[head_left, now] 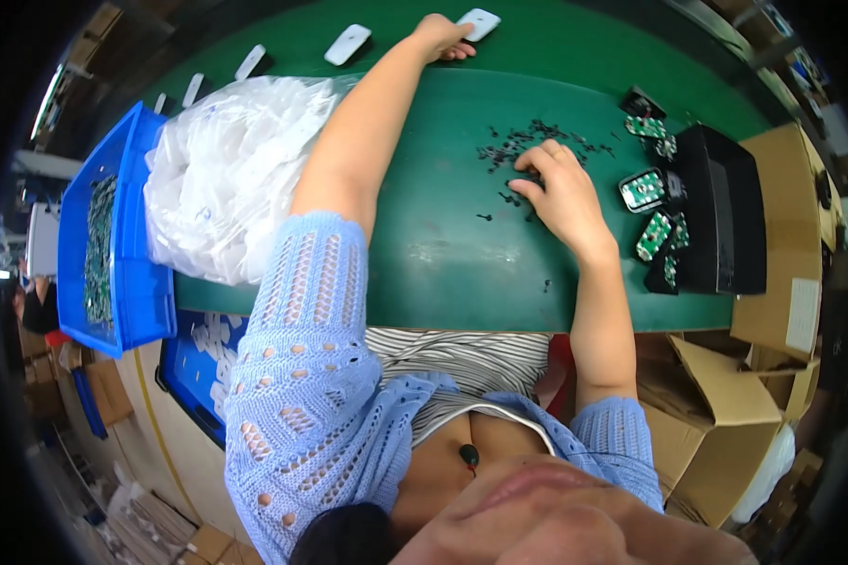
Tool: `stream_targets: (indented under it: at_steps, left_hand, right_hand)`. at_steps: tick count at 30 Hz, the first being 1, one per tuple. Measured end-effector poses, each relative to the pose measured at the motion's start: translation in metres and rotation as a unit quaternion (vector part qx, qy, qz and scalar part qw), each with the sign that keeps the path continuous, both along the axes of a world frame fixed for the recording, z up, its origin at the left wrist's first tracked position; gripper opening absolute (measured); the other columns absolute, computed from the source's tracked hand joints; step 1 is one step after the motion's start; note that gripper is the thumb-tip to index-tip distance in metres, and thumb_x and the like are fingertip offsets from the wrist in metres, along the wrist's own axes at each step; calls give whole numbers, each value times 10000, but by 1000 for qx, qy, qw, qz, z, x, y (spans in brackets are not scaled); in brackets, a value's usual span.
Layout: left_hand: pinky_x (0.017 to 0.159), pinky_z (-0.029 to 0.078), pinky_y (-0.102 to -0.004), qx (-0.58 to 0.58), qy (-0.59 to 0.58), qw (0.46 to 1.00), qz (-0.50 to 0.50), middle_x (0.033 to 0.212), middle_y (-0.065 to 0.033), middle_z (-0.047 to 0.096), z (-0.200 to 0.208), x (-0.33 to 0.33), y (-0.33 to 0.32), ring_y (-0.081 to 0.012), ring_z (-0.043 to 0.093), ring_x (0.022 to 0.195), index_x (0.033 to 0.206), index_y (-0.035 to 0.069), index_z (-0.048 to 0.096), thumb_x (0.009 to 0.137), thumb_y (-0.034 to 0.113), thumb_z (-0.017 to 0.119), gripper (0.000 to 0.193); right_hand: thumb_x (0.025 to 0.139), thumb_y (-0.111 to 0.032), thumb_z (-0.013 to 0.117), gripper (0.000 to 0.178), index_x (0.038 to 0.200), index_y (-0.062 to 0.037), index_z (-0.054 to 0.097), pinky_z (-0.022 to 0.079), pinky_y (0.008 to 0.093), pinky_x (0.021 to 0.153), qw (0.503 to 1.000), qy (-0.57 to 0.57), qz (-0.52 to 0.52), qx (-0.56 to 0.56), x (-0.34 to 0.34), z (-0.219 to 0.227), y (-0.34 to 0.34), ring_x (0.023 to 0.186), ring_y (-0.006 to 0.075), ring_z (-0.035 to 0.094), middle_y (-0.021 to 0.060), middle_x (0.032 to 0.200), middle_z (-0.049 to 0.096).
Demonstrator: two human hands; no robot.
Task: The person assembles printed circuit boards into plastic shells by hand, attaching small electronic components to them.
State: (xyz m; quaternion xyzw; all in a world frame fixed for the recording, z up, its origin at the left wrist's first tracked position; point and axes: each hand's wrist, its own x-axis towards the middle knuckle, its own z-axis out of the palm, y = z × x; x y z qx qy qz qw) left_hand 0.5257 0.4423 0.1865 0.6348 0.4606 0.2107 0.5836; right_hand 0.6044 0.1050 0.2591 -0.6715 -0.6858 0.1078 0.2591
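Note:
My left hand (440, 40) reaches to the far side, its fingers closed at the near left end of a small white rounded casing (481, 24). My right hand (563, 193) is over a scatter of small black parts (542, 132) on the green work surface (443, 217). Its fingers are bent downward, and a gap shows between thumb and forefinger. I see nothing held there, though the undersides of the fingers are hidden. More white casings (349, 44) lie in a spaced row to the left along the far green strip (575, 38).
A large clear bag of white pieces (240, 179) lies left, beside a blue bin (141, 226) holding green circuit boards. At right, green boards (643, 190) lie by a black box (725, 207) and a cardboard box (787, 235). A blue tray (184, 363) sits below the left table edge.

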Motion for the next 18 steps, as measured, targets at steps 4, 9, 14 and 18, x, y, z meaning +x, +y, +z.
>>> stream_targets:
  at_steps: [4, 9, 14, 18]
  left_hand:
    - [465, 477, -258, 65, 119, 991, -11, 669, -124, 667, 18, -51, -1, -151, 596, 498, 917, -50, 602, 852, 305, 604, 361]
    - [725, 500, -409, 397, 262, 878, 53, 912, -157, 664, 81, -37, -114, -305, 638, 839, 1053, 19, 584, 867, 313, 583, 348]
    - [702, 490, -403, 568, 212, 793, -54, 910, -104, 648, 133, -130, -207, -313, 613, 832, 973, 87, 603, 851, 314, 591, 258]
    - [682, 490, -372, 616, 151, 766, 106, 859, -92, 627, 145, -220, -222, -295, 609, 782, 908, 96, 623, 820, 261, 626, 187]
  right_hand:
    - [737, -54, 654, 106, 803, -30, 574, 449, 395, 729, 998, 50, 40, 24, -24, 4, 7, 854, 301, 545, 113, 825, 547]
    - [750, 7, 622, 104, 844, -21, 587, 451, 377, 691, 997, 65, 5, 34, 5, -6, 3, 786, 287, 552, 119, 809, 561]
    - [774, -1, 608, 113, 881, -37, 602, 452, 353, 689, 998, 30, 10, 55, -7, 1, 5, 776, 253, 554, 91, 811, 572]
    - [784, -52, 621, 112, 896, -55, 612, 453, 342, 693, 996, -15, -25, 79, -7, -1, 8, 803, 226, 555, 69, 819, 577]
